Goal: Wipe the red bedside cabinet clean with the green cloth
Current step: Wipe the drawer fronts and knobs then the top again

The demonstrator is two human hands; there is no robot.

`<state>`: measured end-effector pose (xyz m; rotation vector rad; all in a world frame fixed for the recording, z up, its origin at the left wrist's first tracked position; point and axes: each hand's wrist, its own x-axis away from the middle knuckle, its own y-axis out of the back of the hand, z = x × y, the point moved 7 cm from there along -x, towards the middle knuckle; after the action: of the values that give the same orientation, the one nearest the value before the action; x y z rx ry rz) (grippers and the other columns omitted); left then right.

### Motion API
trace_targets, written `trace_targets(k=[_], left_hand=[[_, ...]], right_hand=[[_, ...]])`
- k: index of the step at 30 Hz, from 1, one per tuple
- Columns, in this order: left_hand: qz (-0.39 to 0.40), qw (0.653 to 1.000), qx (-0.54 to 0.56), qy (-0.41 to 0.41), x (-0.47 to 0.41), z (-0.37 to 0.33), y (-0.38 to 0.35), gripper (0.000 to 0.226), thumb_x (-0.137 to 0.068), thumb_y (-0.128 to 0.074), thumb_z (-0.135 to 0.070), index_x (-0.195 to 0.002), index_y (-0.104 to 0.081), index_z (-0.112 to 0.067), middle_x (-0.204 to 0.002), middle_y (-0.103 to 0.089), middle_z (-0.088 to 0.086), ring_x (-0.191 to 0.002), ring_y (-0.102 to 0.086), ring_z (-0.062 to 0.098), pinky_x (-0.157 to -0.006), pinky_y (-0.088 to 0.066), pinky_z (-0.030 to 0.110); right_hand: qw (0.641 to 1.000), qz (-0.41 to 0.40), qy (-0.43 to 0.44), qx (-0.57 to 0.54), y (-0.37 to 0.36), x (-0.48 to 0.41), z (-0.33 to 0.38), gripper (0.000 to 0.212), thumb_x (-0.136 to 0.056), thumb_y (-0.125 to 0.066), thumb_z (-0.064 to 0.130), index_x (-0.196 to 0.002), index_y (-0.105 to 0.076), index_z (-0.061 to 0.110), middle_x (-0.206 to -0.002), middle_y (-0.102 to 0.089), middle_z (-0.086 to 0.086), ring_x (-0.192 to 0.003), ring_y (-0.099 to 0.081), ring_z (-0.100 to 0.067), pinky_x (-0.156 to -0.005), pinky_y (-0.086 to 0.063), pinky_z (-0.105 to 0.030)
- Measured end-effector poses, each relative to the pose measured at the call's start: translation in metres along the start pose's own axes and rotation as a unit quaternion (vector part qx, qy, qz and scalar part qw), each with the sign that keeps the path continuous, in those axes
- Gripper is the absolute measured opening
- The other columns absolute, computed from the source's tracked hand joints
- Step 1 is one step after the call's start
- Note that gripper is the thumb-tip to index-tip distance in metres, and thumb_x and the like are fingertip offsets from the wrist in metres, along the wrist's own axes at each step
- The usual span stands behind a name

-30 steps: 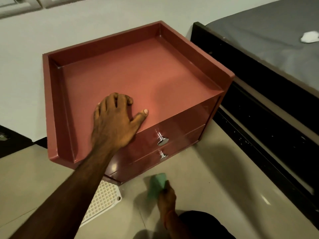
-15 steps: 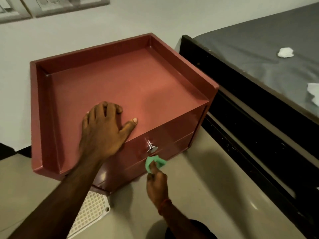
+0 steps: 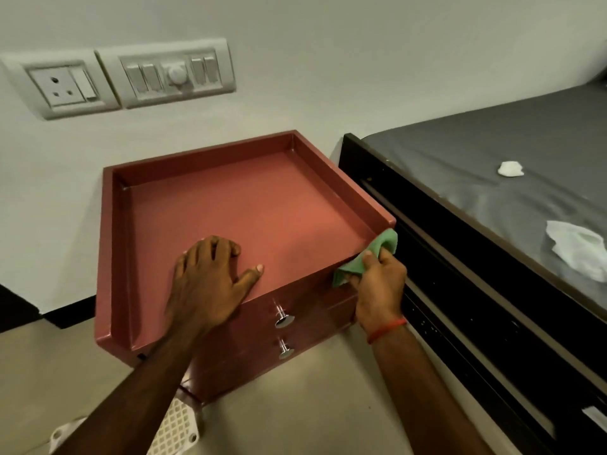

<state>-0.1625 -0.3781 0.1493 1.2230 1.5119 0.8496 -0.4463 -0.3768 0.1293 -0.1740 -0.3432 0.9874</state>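
Note:
The red bedside cabinet (image 3: pixel 230 205) stands against the wall, with a raised rim on three sides and two drawers with chrome knobs in front. My left hand (image 3: pixel 210 280) lies flat on its top near the front edge, fingers spread. My right hand (image 3: pixel 377 284) is closed on the green cloth (image 3: pixel 368 257) and presses it against the cabinet's front right corner, just under the end of the right rim. Part of the cloth is hidden inside my fist.
A dark bed frame (image 3: pixel 460 264) with a grey mattress stands close on the right, with white crumpled tissues (image 3: pixel 578 247) on it. A white lattice plastic piece (image 3: pixel 174 428) lies on the tiled floor under my left arm. A switch panel (image 3: pixel 170 73) is on the wall.
My right hand has lifted the green cloth from the floor, past the drawer knobs, up to the cabinet's front right corner. My left hand stayed flat on the top. The view tilted upward.

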Motion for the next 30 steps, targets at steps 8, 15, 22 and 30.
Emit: trace_targets(k=[8,15,22,30], left_hand=[[-0.019,1.000,-0.020,0.002,0.001,-0.001,0.002,0.054,-0.083,-0.042,-0.071,-0.112,-0.056,-0.028,-0.117,-0.057,0.003,-0.115,-0.055,0.032,-0.101,-0.044,0.050],[-0.017,1.000,0.005,0.004,0.001,0.001,0.002,0.047,-0.088,-0.042,-0.073,-0.114,-0.051,-0.034,-0.121,-0.052,-0.006,-0.120,-0.051,0.023,-0.110,-0.039,0.048],[-0.035,0.999,-0.001,0.002,0.002,0.004,-0.001,0.050,-0.085,-0.039,-0.076,-0.112,-0.052,-0.036,-0.123,-0.053,-0.006,-0.124,-0.051,0.024,-0.112,-0.037,0.047],[-0.026,1.000,0.004,0.011,0.004,0.002,0.001,0.049,-0.085,-0.037,-0.077,-0.114,-0.051,-0.040,-0.131,-0.050,-0.011,-0.134,-0.045,0.021,-0.117,-0.032,0.043]], right_hand=[[0.613,0.312,0.468,0.556,-0.104,0.075,-0.018,0.061,-0.077,-0.062,0.002,-0.136,-0.050,0.016,-0.139,-0.053,-0.013,-0.134,-0.044,-0.036,-0.115,-0.029,-0.049],[0.434,0.289,0.416,0.745,-0.084,-0.022,0.053,0.044,-0.091,-0.035,0.023,-0.127,-0.060,0.028,-0.127,-0.063,-0.008,-0.115,-0.060,-0.033,-0.108,-0.039,-0.043],[0.652,0.175,0.455,0.581,-0.004,-0.009,0.179,0.037,-0.075,-0.049,0.022,-0.105,-0.070,0.030,-0.088,-0.073,0.005,-0.070,-0.060,-0.009,-0.060,-0.039,-0.018],[0.551,0.196,0.307,0.751,-0.032,-0.054,0.081,0.055,-0.094,-0.049,0.017,-0.145,-0.038,0.035,-0.157,-0.030,-0.006,-0.126,-0.053,-0.025,-0.107,-0.044,-0.036]])
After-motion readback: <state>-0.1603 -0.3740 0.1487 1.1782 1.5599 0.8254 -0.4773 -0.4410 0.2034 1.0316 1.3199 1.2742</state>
